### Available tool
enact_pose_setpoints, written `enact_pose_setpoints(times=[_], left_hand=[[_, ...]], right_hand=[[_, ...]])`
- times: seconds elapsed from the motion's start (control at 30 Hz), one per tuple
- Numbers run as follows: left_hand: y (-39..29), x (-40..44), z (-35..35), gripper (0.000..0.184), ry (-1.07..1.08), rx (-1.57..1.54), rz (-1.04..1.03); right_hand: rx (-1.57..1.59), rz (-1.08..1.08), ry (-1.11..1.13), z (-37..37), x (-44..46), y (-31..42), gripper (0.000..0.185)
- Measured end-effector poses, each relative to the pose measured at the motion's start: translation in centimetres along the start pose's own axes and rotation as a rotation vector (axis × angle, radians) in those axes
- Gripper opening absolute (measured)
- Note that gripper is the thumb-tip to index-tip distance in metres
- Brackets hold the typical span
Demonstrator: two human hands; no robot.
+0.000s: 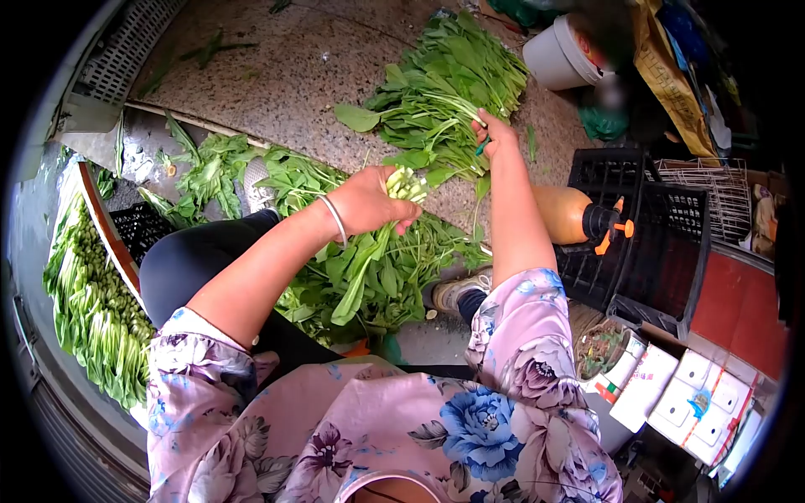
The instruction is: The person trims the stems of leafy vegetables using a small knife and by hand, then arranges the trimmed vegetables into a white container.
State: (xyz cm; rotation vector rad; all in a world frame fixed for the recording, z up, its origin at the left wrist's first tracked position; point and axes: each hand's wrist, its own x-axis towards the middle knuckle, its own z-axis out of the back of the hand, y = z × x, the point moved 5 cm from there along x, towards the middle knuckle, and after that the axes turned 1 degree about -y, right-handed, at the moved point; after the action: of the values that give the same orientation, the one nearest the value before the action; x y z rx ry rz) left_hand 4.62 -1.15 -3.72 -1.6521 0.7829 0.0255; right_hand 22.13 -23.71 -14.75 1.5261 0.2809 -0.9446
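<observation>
My left hand [375, 201] is wrapped round a bunch of leafy green stems [406, 186], whose pale cut ends stick up past the thumb. Leaves of that bunch hang down below the hand. At the near edge of a big heap of leafy greens [453, 75], my right hand [496, 137] has its fingers closed on the pale stem of one of the greens. Something small and dark green [482, 146] shows at its fingers; I cannot make out what it is. The heap lies on a speckled stone slab [285, 75].
Loose greens [369, 277] pile up between my legs. Stacked greens [92, 293] stand at the left. On the right are a white bucket [560, 54], an orange spray bottle [563, 215], black crates [662, 243] and white boxes [700, 402].
</observation>
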Motion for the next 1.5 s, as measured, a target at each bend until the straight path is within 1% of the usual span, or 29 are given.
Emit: enact_pose_setpoints(times=[0.03, 0.1, 0.13, 0.2, 0.27, 0.33, 0.37, 0.4, 0.47, 0.5, 0.53, 0.6, 0.63, 0.67, 0.73, 0.8, 0.87, 0.93, 1.0, 1.07, 1.13, 1.17, 1.2, 1.27, 1.3, 1.33, 1.4, 1.43, 1.5], left_hand=[[0.0, 0.1, -0.1, 0.015, 0.0, 0.002, -0.004], [0.1, 0.4, 0.3, 0.018, -0.1, -0.058, 0.011], [-0.1, 0.4, 0.3, 0.018, -0.103, -0.058, 0.006], [-0.5, 0.2, 0.2, 0.019, -0.116, -0.009, 0.039], [-0.6, 0.1, 0.1, 0.019, -0.117, 0.014, 0.054], [-0.5, 0.0, 0.0, 0.023, -0.107, -0.002, 0.027], [-0.5, 0.1, -0.1, 0.023, -0.105, -0.004, 0.025], [-0.5, 0.1, 0.0, 0.023, -0.108, 0.007, 0.022], [-0.3, 0.1, 0.1, 0.022, -0.112, 0.017, 0.018], [-0.3, 0.1, 0.1, 0.022, -0.108, 0.045, 0.008], [-0.3, 0.1, 0.0, 0.022, -0.103, 0.072, -0.002], [-0.9, -0.2, -0.4, 0.02, -0.097, 0.081, 0.001], [-1.2, -0.4, -0.5, 0.019, -0.096, 0.089, 0.011], [-1.3, -0.4, -0.6, 0.019, -0.095, 0.087, 0.011], [-1.7, -0.3, -0.6, 0.017, -0.11, 0.1, -0.02], [-1.9, 0.0, -0.7, 0.018, -0.105, 0.117, -0.044], [-2.3, 0.1, -0.5, 0.019, -0.166, 0.194, -0.11], [-2.8, 0.2, -0.5, 0.019, -0.181, 0.251, -0.115], [-3.6, 0.2, -0.3, 0.02, -0.319, 0.396, -0.297], [-4.9, -0.6, -1.1, 0.022, -0.325, 0.428, -0.291], [-5.9, -0.8, -1.5, 0.023, -0.421, 0.468, -0.502], [-6.0, -0.6, -1.7, 0.023, -0.402, 0.482, -0.465], [-5.8, -0.5, -2.2, 0.023, -0.393, 0.485, -0.464], [-5.9, -0.6, -3.4, 0.026, -0.315, 0.418, -0.611], [-5.6, -0.5, -3.9, 0.029, -0.195, 0.314, -0.509], [-5.6, -0.6, -4.1, 0.029, -0.188, 0.317, -0.509], [-4.9, -0.4, -4.8, 0.029, -0.03, 0.154, -0.408], [-4.8, -0.5, -4.8, 0.028, 0.006, 0.055, -0.423], [-4.7, -0.7, -4.8, 0.027, 0.014, -0.008, -0.403]], right_hand=[[0.001, 0.005, 0.001, 0.0, -0.1, 0.3, 0.022], [0.096, 0.086, 0.061, -0.3, -0.7, 1.1, 0.022], [0.094, 0.091, 0.064, 0.0, -1.2, 1.2, 0.022], [0.352, 0.173, 0.341, 0.0, -2.0, 2.4, 0.021], [0.37, 0.177, 0.308, 1.0, -1.7, 2.2, 0.02], [0.206, 0.18, 0.183, 2.6, -1.7, 1.5, 0.019], [0.314, 0.157, 0.271, 2.9, -1.1, 1.6, 0.018], [0.311, 0.159, 0.273, 3.5, -1.1, 2.1, 0.018], [0.414, 0.204, 0.387, 4.0, -1.3, 2.7, 0.016], [0.244, 0.282, 0.243, 4.3, -1.9, 2.7, 0.013], [0.244, 0.285, 0.239, 4.7, -2.0, 2.7, 0.013], [0.353, 0.308, 0.383, 4.4, -3.0, 3.6, 0.012], [0.459, 0.268, 0.458, 4.5, -3.4, 4.1, 0.013], [0.457, 0.269, 0.457, 4.6, -3.7, 4.1, 0.013], [0.188, 0.396, 0.339, 5.2, -4.7, 4.4, 0.014], [0.2, 0.407, 0.359, 5.4, -5.9, 5.0, 0.015], [0.302, 0.452, 0.435, 5.8, -7.8, 5.7, 0.015], [0.251, 0.492, 0.423, 6.2, -10.1, 6.1, 0.016], [0.066, 0.645, 0.411, 6.4, -13.0, 6.6, 0.016], [0.023, 0.68, 0.406, 6.7, -16.0, 6.4, 0.018], [-0.169, 0.727, 0.429, 6.5, -19.5, 5.9, 0.018], [-0.235, 0.745, 0.43, 6.4, -20.9, 5.6, 0.02], [-0.231, 0.743, 0.421, 6.6, -21.8, 5.2, 0.02], [-0.279, 0.764, 0.563, 6.2, -23.5, 4.1, 0.02], [-0.273, 0.766, 0.597, 6.0, -24.5, 3.7, 0.021], [-0.268, 0.766, 0.591, 5.8, -25.0, 3.3, 0.021], [-0.302, 0.739, 0.573, 5.4, -25.7, 2.5, 0.021], [-0.266, 0.719, 0.579, 5.4, -26.1, 2.4, 0.024], [-0.246, 0.685, 0.577, 5.7, -26.2, 2.1, 0.025]])
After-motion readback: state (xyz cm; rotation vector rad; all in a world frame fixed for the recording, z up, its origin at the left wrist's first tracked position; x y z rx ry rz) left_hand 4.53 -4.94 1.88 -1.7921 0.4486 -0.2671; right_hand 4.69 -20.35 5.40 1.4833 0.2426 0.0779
